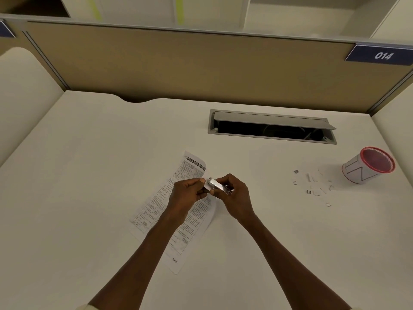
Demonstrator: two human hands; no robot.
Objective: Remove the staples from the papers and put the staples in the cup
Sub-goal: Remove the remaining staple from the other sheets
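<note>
Printed papers (156,206) lie on the white desk, top edge curled up. My left hand (186,193) pinches the lifted right edge of the papers near their top corner. My right hand (234,195) grips a small silver staple remover (218,186) whose tip meets that pinched edge. A white paper cup (366,166) with a red rim and red inside lies tilted at the right of the desk. Several loose staples and paper scraps (315,184) are scattered on the desk just left of the cup. Whether a staple sits in the tool's jaws is hidden.
An open grey cable hatch (271,126) is set into the desk behind the papers. Tan partition walls (178,63) close off the back and sides. A blue plate (380,55) reading 014 is at the upper right.
</note>
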